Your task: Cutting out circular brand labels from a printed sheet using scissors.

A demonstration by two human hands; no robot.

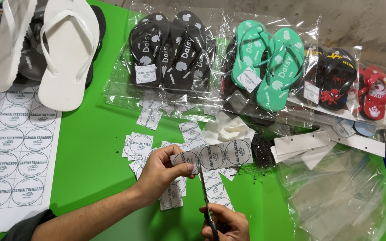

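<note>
Two hands at work over the green surface (94,147): left hand (159,172), fingers pinched on a strip of round labels (213,156) held above loose cut labels (139,145). Right hand (226,223), fingers closed around scissors (206,203), blades meeting the strip's lower edge. Uncut sticker sheet (14,151) lies far left, bagged sandals (175,49) behind.

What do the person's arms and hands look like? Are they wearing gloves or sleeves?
No gloves: both hands are bare. The left hand has no ring, watch or bracelet that shows, and the forearm behind it is bare too. Near the elbow sits the edge of a dark grey sleeve, pushed or rolled up. Only part of the right hand shows at the bottom edge, so its wrist and sleeve are out of view.
</note>
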